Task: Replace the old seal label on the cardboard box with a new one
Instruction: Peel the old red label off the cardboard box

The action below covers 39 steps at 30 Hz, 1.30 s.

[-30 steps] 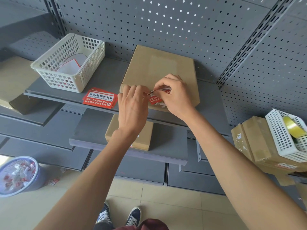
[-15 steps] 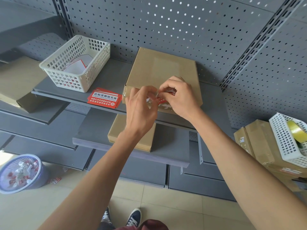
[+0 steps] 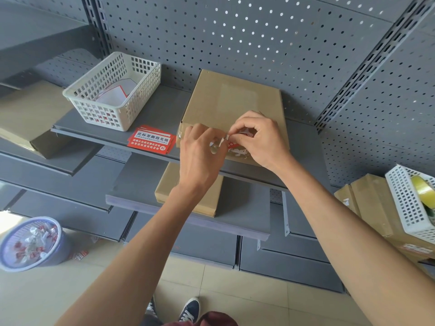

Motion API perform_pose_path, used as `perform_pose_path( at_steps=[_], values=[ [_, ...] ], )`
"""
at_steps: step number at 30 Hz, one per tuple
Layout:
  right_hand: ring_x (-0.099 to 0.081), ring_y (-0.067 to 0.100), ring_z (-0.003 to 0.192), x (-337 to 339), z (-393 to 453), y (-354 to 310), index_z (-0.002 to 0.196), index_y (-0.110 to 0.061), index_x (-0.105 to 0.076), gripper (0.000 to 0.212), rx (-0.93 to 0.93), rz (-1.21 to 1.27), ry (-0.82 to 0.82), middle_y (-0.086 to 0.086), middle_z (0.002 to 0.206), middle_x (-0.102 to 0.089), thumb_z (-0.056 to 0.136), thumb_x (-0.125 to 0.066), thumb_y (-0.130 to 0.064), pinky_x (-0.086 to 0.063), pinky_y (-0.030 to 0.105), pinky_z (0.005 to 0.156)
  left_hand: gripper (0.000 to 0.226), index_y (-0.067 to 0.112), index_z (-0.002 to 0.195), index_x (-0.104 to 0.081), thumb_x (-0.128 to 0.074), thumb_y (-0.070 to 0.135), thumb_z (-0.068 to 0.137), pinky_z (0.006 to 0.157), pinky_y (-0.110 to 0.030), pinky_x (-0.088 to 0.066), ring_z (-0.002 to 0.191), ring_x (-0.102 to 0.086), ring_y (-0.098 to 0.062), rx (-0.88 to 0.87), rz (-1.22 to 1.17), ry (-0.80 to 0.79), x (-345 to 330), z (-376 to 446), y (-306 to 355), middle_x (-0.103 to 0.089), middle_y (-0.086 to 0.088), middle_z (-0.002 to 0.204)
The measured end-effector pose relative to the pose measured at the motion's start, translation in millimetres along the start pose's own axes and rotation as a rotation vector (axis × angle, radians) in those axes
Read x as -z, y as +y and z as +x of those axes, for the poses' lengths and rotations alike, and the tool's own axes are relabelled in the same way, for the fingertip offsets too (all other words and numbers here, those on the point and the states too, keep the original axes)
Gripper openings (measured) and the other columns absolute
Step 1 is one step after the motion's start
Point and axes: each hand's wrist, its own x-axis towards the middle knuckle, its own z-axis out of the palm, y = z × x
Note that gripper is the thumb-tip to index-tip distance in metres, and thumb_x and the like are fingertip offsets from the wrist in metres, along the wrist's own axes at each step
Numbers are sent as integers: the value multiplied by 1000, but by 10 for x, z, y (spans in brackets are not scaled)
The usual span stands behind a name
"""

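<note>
While a white basket and a stack of red labels sit left on the shelf, the cardboard box lies flat just right of them. At its near edge the left hand and right hand meet, fingers curled, pinching the torn red seal label between them.

A flat brown cardboard box is lying on the grey shelf, its near edge facing me. The old red seal label is sitting torn and partly peeled on that front edge, showing white ragged patches. A small stack of new red labels is lying just left of the box.
</note>
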Motion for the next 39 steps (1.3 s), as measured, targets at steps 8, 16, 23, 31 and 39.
perform_pose_path(
  at_steps=[8,16,23,31,39],
  values=[
    [-63,7,84,75,6,17,90,-23,-76,31,-12,12,-16,-10,89,-69,80,-74,7,-51,23,78,13,20,94,-73,-74,32,89,79,-47,-49,94,-56,-23,-18,113,-15,7,4,94,-73,7,90],
    [-63,13,97,221,14,44,111,-21,-74,43,-31,34,-32,-5,104,-67,78,-73,7,-52,24,91,11,21,89,-75,-71,32,92,80,-45,-44,91,-58,-26,1,174,-7,0,65,146,-73,5,87],
    [-68,10,98,333,34,167,94,-18,-81,16,-41,-54,-37,-9,100,-70,85,-77,-5,-55,38,96,10,20,88,-73,-71,29,92,78,-43,-42,90,-57,-25,-10,188,-21,-7,65,184,-74,7,85],
    [-68,12,93,275,40,163,89,-18,-80,15,-49,-50,-12,-6,96,-72,86,-75,-5,-56,36,90,7,18,90,-77,-71,21,90,74,-48,-50,86,-57,-24,-5,154,-76,51,122,200,-76,3,84],
    [-69,15,92,269,31,170,86,-20,-79,16,-60,-47,-14,-5,96,-72,85,-76,-4,-56,39,89,14,20,91,-80,-67,22,92,76,-50,-50,89,-56,-27,16,139,-125,87,148,226,-76,0,84]
  ],
)
